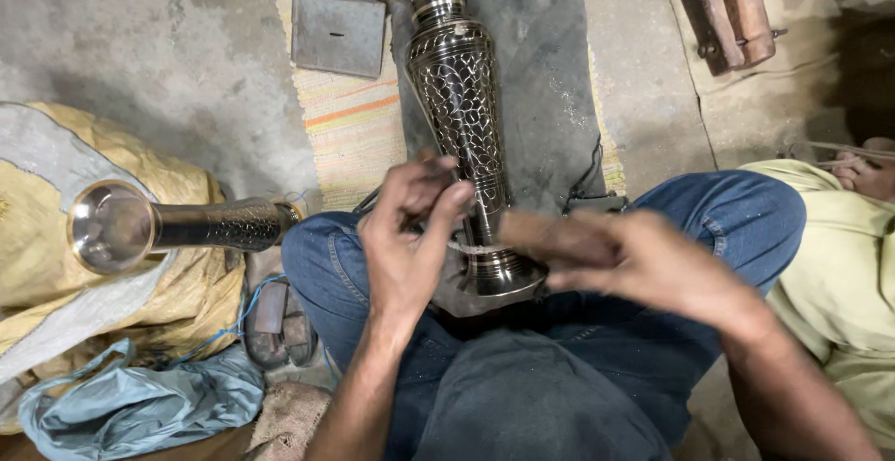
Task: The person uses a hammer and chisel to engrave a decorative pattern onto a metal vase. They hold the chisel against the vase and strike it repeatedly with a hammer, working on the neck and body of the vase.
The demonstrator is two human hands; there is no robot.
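Observation:
A tall dark metal vase (461, 97) with fine engraved patterns lies lengthwise between my knees, its base resting on my lap. My left hand (406, 237) is pressed against the vase's narrow lower part, fingers pinched on a small thin tool (434, 166) that touches the metal. My right hand (653, 265) hovers blurred just right of the base, gripping a brown wooden block (550, 235). I sit cross-legged in blue jeans (522, 396).
A second engraved vase (186, 226) lies on a yellow sack at the left. A grey metal box (337, 27) sits on a striped mat (359, 125). A blue bag (140, 405) and sandals (275, 321) lie nearby. Another person's foot (862, 172) shows at the right.

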